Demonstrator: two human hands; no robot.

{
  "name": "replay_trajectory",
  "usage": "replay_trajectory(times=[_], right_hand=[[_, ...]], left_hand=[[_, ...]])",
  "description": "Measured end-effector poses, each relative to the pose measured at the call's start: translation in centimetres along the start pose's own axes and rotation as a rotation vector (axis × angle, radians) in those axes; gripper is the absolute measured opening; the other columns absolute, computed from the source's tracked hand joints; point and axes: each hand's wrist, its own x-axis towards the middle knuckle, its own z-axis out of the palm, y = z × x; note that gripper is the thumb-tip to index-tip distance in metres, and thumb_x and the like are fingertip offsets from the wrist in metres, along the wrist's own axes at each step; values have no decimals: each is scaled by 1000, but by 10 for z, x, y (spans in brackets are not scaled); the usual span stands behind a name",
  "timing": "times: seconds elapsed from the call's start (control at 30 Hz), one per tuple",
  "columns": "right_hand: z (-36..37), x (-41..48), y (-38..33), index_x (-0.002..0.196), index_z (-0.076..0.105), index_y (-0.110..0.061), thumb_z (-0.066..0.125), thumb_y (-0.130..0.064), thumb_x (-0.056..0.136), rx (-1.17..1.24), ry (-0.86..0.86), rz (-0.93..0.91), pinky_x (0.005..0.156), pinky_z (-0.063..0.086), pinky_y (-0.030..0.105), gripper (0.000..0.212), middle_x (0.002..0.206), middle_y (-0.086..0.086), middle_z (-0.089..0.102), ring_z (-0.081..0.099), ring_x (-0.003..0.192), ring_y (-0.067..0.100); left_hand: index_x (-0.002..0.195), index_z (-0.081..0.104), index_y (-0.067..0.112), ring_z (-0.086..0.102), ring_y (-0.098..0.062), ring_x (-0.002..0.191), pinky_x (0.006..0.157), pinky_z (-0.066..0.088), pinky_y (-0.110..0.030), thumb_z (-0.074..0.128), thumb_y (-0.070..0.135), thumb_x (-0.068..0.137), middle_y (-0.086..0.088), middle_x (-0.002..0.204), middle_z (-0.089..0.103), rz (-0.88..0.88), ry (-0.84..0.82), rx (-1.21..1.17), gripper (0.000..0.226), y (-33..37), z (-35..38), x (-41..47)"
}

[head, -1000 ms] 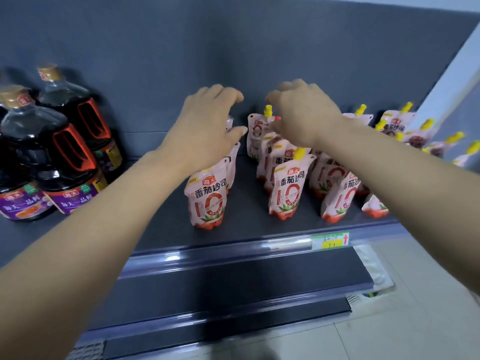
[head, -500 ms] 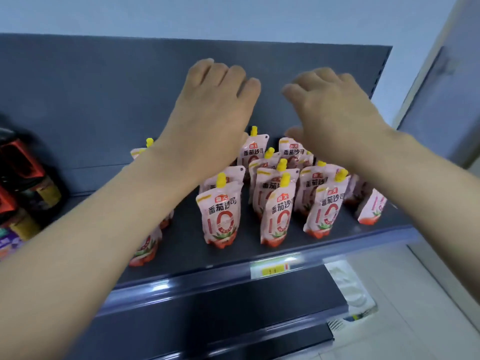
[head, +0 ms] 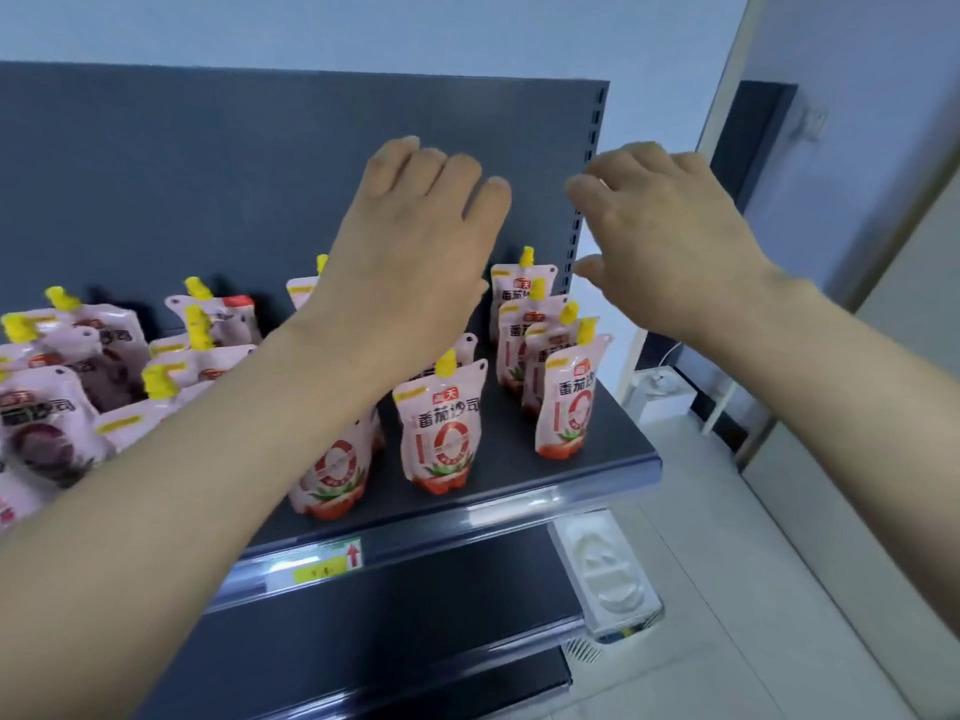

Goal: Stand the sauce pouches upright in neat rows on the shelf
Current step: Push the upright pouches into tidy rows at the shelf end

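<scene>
Several pink sauce pouches with yellow caps stand upright on the dark shelf (head: pixel 613 449). One pouch (head: pixel 441 428) stands near the front in the middle, another pouch (head: pixel 569 402) heads a row at the right end, and a blurred cluster of pouches (head: pixel 78 387) fills the left. My left hand (head: pixel 415 252) hovers above the middle pouches with fingers relaxed, holding nothing. My right hand (head: pixel 670 241) hovers above the right row, fingers loosely spread, also empty. My left forearm hides part of the middle rows.
The shelf's right end (head: pixel 649 459) drops off to a tiled floor. A yellow price tag (head: pixel 322 566) sits on the front rail. A lower shelf (head: pixel 415 615) lies beneath. A white object (head: pixel 608 579) lies on the floor at the right.
The view has swung right, so the dark bottles have left the frame. Both hands have lifted off the pouches and now hover above the rows near the shelf's right end.
</scene>
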Motion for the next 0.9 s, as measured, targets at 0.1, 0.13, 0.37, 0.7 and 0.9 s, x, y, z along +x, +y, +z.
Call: replay_trajectory(times=[0.1,0.13,0.37,0.7,0.9], right_hand=[[17,-1,16,127,49,-7,58,-17,89,8,-25,14,96,36,43,41,132,13,50,43,124,34],[23,-1,20,127,49,-8,58,-17,88,9,-35,17,96,36,43,41,132,13,50,43,124,34],[58,15,35,127,50,-8,59,-16,88,-42,-77,-17,95,38,45,41,130,14,53,46,121,34],[120,58,50,128,50,-9,57,-25,92,84,-118,-84,99,37,43,40,130,13,54,45,123,33],[166,106,60,120,55,-9,57,-27,91,213,-91,-218,93,40,41,35,120,13,58,49,117,33]], left_hand=[[124,45,1,48,-39,113,109,23,-47,60,11,77,-19,117,55,15,-9,-8,50,12,12,11],[124,46,2,48,-39,112,109,23,-47,61,11,77,-19,117,55,19,-14,-7,50,15,18,15],[126,44,6,45,-35,117,112,19,-43,60,15,81,-15,122,52,12,-73,-33,49,27,63,45],[126,47,9,43,-31,119,111,15,-39,57,22,84,-12,123,52,-6,-146,-109,45,27,120,77],[129,47,10,42,-30,120,107,14,-35,56,30,85,-11,124,52,-89,-265,-132,49,28,154,96]])
